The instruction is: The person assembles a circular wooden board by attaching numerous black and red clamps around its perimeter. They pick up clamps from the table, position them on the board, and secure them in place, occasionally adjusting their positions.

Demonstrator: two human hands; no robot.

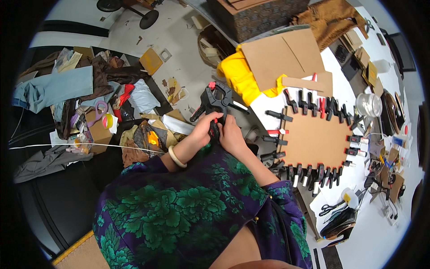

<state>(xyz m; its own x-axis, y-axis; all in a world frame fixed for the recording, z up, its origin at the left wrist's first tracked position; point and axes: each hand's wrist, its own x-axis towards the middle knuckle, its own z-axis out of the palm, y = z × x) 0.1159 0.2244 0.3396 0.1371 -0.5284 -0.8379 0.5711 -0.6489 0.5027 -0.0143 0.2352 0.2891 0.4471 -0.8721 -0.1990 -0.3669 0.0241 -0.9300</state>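
Note:
In front of my chest, both hands are closed around a black spring clamp (216,102) with a red tip pad. My left hand (202,129), with a pale bangle at its wrist, grips it from the left. On its right side, my right hand (231,135) wraps the lower part; the fingers partly hide the handles. More black parts jut out beside it, and I cannot tell whether they belong to a second clamp. To the right on the white table lies a brown cardboard panel (316,139), ringed along its edges by several black spring clamps (320,172).
Yellow cloth (239,76) and a large cardboard sheet (284,58) lie at the table's far end. Scissors (332,208) and a clear round container (369,105) are at right. Left, a black surface carries heaped fabric, jeans (60,89) and a tape roll (107,121). Scraps litter the floor.

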